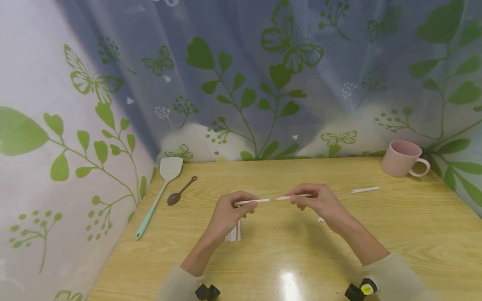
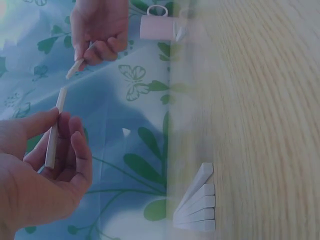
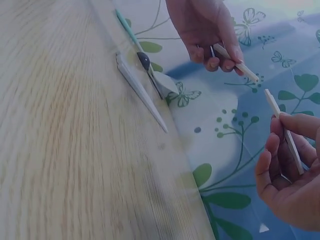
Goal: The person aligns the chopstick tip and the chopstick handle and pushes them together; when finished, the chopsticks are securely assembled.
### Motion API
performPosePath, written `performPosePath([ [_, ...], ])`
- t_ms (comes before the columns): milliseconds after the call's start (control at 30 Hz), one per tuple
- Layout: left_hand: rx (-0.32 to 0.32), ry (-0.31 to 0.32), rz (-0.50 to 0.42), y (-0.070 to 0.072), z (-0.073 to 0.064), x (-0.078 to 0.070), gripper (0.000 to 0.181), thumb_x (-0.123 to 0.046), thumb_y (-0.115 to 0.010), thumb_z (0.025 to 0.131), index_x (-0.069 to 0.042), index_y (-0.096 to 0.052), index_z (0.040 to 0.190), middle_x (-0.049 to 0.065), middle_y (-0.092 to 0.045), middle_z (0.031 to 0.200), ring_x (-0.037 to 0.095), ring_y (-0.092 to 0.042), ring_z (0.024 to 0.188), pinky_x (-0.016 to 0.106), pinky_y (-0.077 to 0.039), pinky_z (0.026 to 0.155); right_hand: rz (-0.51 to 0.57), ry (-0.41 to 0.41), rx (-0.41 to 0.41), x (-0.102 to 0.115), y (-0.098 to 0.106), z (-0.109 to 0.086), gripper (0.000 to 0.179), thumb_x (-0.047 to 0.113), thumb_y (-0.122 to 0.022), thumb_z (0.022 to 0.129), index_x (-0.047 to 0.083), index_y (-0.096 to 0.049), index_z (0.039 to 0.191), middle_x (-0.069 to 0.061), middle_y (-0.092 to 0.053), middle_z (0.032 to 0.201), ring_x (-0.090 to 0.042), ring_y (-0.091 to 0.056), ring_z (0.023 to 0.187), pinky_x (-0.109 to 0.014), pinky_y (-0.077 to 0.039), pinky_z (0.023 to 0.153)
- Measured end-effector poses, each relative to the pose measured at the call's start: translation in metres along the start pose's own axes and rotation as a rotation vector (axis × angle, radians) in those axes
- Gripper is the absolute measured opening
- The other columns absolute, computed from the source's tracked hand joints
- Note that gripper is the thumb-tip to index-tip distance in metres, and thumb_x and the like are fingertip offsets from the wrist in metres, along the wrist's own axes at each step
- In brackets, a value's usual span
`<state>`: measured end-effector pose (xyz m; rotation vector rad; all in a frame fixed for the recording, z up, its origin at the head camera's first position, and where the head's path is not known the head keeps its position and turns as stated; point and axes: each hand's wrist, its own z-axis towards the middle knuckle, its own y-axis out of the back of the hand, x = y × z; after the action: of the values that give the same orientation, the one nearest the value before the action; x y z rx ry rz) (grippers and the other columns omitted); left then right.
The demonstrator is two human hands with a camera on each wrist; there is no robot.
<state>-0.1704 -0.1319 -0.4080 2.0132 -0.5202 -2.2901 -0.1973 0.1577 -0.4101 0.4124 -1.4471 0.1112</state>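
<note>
Between thumb and fingers, my left hand (image 1: 227, 211) pinches a short white stick (image 1: 264, 200), held level above the table. My right hand (image 1: 325, 205) pinches a second white stick (image 1: 282, 197); in the right wrist view this stick (image 3: 292, 145) has a stepped, narrower tip. The two ends face each other across a small gap. Below the left hand, several white sticks (image 1: 233, 234) lie side by side on the table, partly hidden by that hand. A small white piece (image 1: 320, 220) shows beneath the right hand.
Farther right lies a thin white stick (image 1: 365, 190), with a pink mug (image 1: 400, 161) behind it. On the left are a spatula (image 1: 150, 215) with a mint handle and a brown spoon (image 1: 174, 198). Patterned curtain (image 1: 241, 104) lines the back of the wooden table (image 1: 263, 267).
</note>
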Motion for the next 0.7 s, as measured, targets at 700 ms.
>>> performPosePath([
  [700, 0.008, 0.011, -0.059, -0.002, 0.002, -0.005, 0.018, -0.025, -0.073, 0.099, -0.016, -0.079, 0.114, 0.003, -0.075, 0.102, 0.023, -0.071, 0.092, 0.033, -0.058, 0.079, -0.065, 0.027, -0.003, 0.015, -0.016, -0.003, 0.027, 0.026, -0.075, 0.098, 0.004, -0.076, 0.113, -0.014, -0.071, 0.112, -0.023, -0.069, 0.094, -0.036, -0.057, 0.08],
])
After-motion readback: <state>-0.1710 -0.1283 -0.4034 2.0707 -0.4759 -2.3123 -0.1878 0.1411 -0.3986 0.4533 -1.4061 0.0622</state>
